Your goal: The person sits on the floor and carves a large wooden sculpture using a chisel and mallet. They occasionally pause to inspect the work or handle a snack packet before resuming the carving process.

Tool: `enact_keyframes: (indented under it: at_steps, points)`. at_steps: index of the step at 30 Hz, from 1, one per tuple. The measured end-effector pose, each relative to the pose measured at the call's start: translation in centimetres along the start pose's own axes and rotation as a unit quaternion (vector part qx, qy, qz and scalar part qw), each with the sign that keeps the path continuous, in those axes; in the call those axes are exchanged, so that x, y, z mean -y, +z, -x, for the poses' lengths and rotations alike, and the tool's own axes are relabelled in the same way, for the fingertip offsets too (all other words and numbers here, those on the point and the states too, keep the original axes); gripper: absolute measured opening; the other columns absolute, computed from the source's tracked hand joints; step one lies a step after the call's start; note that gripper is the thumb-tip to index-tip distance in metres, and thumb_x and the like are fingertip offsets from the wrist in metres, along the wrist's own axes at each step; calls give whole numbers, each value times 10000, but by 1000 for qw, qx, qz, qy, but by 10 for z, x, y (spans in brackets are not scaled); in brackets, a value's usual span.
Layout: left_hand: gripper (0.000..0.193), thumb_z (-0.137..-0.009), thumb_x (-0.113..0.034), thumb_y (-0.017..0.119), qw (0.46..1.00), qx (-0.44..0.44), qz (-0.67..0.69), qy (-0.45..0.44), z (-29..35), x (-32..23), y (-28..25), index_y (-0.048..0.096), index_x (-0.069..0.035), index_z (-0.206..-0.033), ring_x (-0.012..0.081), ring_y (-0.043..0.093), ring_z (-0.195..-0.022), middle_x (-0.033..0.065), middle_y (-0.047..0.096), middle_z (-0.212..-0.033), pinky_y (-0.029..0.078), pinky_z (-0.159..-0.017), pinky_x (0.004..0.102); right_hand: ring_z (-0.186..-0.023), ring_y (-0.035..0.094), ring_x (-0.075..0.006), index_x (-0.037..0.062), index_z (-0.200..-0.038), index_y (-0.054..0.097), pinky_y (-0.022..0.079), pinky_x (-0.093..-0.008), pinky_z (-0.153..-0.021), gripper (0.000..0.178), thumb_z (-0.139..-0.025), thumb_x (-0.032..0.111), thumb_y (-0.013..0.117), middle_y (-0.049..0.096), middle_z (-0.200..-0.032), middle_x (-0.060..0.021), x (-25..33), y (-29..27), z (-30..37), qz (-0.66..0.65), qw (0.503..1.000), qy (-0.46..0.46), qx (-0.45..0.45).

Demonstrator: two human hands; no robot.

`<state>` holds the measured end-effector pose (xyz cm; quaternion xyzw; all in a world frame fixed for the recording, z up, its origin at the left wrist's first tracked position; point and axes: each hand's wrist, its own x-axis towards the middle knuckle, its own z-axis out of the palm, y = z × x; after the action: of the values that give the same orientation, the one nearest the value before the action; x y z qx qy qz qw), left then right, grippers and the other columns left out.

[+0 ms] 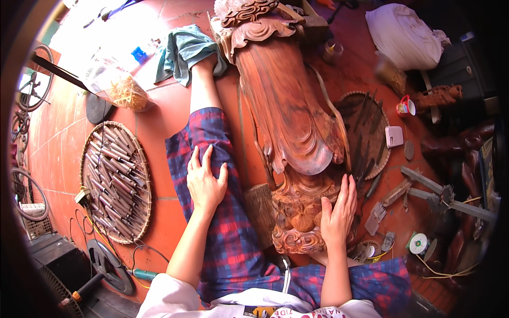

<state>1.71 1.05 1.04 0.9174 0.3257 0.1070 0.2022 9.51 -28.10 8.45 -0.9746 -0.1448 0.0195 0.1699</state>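
A large carved wooden statue lies between my legs, its ornate base towards me and its long smooth robe folds stretching away. My left hand rests with fingers spread on the plaid cloth over my left leg, holding nothing. Beside the right edge of the statue's base, my right hand is held with fingers stretched and thumb apart; whether it touches the wood I cannot tell. A wood block sits by the base on the left.
Left of me lies a round woven tray of several carving chisels. Another woven tray with dark tools is right of the statue. Farther right are a red mug, a pale phone, metal clamps and a white sack.
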Motion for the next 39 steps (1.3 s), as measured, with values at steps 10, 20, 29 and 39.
enact_keyframes:
  at_steps: [10,20,29,39]
  points:
    - [552,-834,-291,690,1000,6,3,-14,0,-2,1,542,-109,-1334,429,487,-1242,236,449,-1423,434,-1024,483,-1361,338,-434,42,-1508,295,264,-556,-1116,778,-959,572,446,313,-1518,-218,-1,3,1,11,1000,0,-4]
    - [548,-860,-328,670,1000,15,-19,-19,2,-5,3,531,-146,-1358,392,486,-1263,191,443,-1439,432,-1034,466,-1375,316,-468,49,-1513,273,257,-610,-1105,784,-945,534,511,303,-1520,-243,-3,5,1,0,1000,7,-21]
    - [559,-861,-328,672,999,21,-25,-25,4,-2,6,521,-152,-1369,397,481,-1266,187,436,-1444,428,-1037,471,-1133,614,-355,-8,-1116,693,410,-474,-1043,488,-1022,417,473,663,-1155,-243,-28,-10,-9,-340,929,92,-111]
    - [562,-860,-335,667,999,13,-35,-24,5,-2,6,519,-145,-1368,394,486,-1260,185,437,-1440,441,-1021,473,-621,625,-107,18,-915,684,489,-240,-572,76,-876,80,704,670,-756,-45,-203,-9,-66,-468,803,327,-171]
